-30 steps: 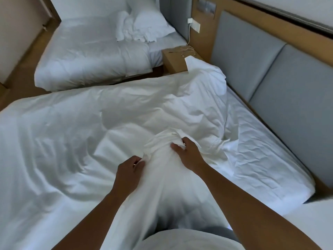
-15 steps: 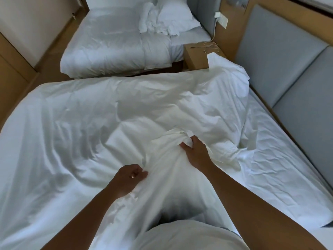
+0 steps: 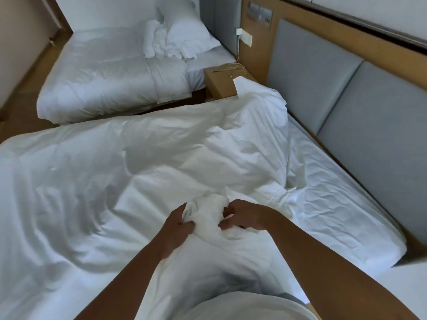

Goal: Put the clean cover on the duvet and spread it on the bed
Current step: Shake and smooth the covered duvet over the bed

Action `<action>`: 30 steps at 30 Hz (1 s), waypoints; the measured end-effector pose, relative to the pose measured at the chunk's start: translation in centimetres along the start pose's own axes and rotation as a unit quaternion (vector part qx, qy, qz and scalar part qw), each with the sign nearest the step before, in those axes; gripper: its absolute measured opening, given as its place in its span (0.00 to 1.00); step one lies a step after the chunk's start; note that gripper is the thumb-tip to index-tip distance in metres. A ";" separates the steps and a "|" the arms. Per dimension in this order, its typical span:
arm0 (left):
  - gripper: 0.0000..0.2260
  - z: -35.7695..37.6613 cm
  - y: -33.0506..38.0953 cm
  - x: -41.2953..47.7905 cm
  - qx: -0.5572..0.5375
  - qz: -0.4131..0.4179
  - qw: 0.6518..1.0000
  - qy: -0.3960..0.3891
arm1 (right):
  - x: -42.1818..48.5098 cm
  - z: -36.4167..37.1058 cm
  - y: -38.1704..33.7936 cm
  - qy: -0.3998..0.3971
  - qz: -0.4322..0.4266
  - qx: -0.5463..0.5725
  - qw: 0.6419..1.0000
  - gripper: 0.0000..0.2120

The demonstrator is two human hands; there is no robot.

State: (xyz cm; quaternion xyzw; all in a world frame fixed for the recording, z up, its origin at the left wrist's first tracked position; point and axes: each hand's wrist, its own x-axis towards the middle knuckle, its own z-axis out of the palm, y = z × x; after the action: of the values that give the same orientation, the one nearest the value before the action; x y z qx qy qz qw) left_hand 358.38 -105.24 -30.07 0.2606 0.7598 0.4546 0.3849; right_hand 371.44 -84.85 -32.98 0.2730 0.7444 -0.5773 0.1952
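Observation:
A white duvet cover [image 3: 161, 148] lies rumpled across the near bed, whose fitted sheet [image 3: 335, 204] shows on the right. Close in front of me a bunch of the white fabric [image 3: 208, 211] is gathered up between both hands. My left hand [image 3: 178, 225] grips the left side of the bunch, fingers curled into the cloth. My right hand [image 3: 245, 215] grips its right side. The cloth runs from the bunch down toward my body. Whether the duvet itself is inside the cover cannot be told.
A second bed [image 3: 111, 75] with white bedding, a pillow [image 3: 184, 31] and crumpled linen stands beyond. A wooden nightstand [image 3: 219, 84] sits between the beds. The grey padded headboard [image 3: 346, 95] runs along the right. Wooden floor [image 3: 20, 112] shows at left.
Both hands have drawn closer together on the bunched fabric, and the bunch has moved nearer to me. The camera has tilted up, showing more of the far bed and headboard.

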 end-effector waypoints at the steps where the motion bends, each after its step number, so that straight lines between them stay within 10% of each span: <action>1: 0.26 0.0 0.1 0.1 -0.017 -0.004 1.000 -0.010 | 0.1 0.3 -0.3 0.035 -0.014 -0.053 0.998 0.16; 5: 0.25 -0.4 0.2 0.2 -0.067 -0.031 0.997 -0.028 | -0.3 0.5 -1.3 0.136 -0.076 -0.248 0.956 0.13; 10: 0.21 -1.4 -0.5 -0.1 -0.085 -0.066 0.986 -0.125 | -2.4 -1.5 -1.9 0.247 -0.124 -0.225 0.934 0.05; 16: 0.10 -0.4 -2.3 -2.0 0.179 0.049 0.978 -0.090 | -2.9 -1.8 -1.7 0.345 -0.129 -0.203 0.907 0.07; 19: 0.15 0.1 -4.1 -1.9 0.241 0.045 0.969 -0.012 | -2.1 0.2 -1.5 0.304 -0.099 -0.161 0.934 0.05; 22: 0.26 1.1 -4.7 -1.2 0.077 -0.085 0.993 0.034 | -1.2 2.8 -1.1 0.209 -0.034 -0.009 0.977 0.13; 25: 0.32 1.7 -5.2 -0.2 -0.089 -0.145 0.985 -0.032 | -0.3 4.4 -0.8 0.209 0.079 0.068 0.972 0.25; 30: 0.42 3.4 -4.8 -0.1 0.047 -0.060 0.994 -0.080 | -0.4 4.5 0.2 0.118 0.266 0.236 0.927 0.29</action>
State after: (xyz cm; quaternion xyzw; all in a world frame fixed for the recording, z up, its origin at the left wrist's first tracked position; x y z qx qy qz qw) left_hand 361.02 -105.81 -35.25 0.2681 0.7612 0.3725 0.4582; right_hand 371.75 -89.23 -34.08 0.5653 0.5048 -0.6265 0.1818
